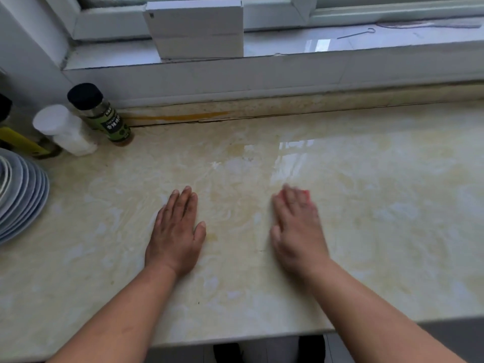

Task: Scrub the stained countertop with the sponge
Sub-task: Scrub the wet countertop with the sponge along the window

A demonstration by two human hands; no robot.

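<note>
At far left we see stacked plates (18,195), round and glossy, then a white shaker (64,129) and a dark-capped jar (100,113); a wide leftward scrub could knock them. Our left hand (176,231) lies flat on the counter (366,205), fingers straight and together, holding nothing; the marble-patterned top looks slick and wet, so we judge that bracing palm could slip. Our right hand (296,229) is blurred, fingers laid over a red sponge (305,193) pressed to the counter; whether they curl round it we cannot tell.
</note>
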